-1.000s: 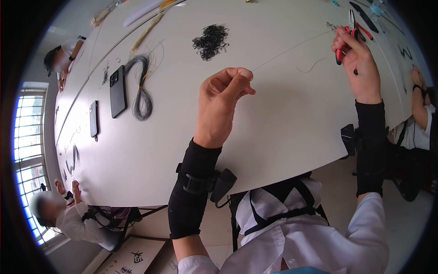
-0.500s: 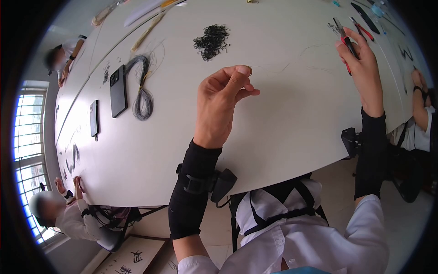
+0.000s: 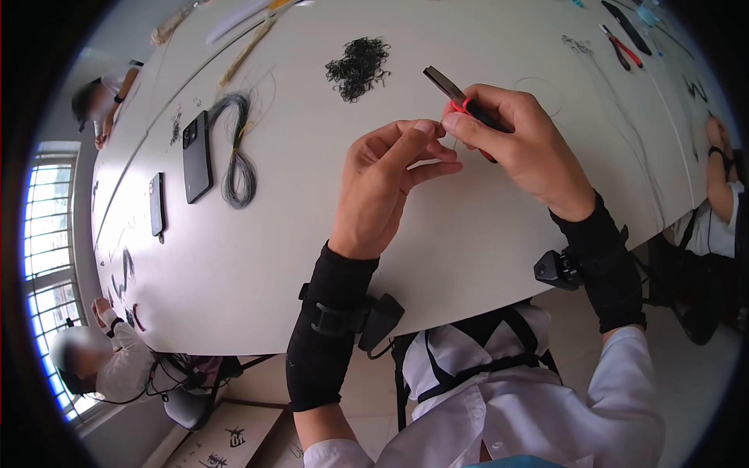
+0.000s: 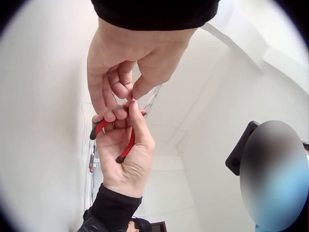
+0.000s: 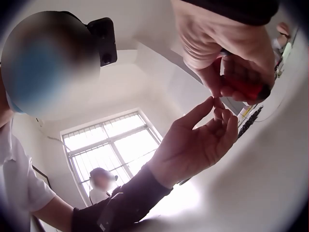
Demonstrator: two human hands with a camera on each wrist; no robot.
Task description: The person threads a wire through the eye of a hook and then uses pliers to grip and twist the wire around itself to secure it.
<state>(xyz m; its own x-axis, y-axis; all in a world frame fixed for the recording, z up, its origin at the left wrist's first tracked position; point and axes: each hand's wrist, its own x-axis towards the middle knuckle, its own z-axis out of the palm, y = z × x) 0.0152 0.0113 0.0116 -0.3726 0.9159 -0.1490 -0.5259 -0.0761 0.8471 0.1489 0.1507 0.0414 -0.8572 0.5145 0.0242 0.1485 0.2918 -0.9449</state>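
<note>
Heads up: your left hand [image 3: 386,183] is only pinching that thin wire [image 3: 434,131] at the fingertips above the worktop [image 3: 484,218] middle, while your right hand [image 3: 519,144] has its fingers wrapped around the red-handled pliers [image 3: 460,100], so one twitch could probably flick it loose.

The red-handled pliers [image 3: 466,107] lie slantwise in the right hand [image 3: 519,148], above the white tabletop [image 3: 484,226]. Their dark metal nose points up and to the left, past the fingers; the red grips run back into the palm, the fingers curled round them. The left hand [image 3: 386,183] pinches thumb to forefinger right at the right hand's fingertips; what it pinches is too small to tell.
</note>
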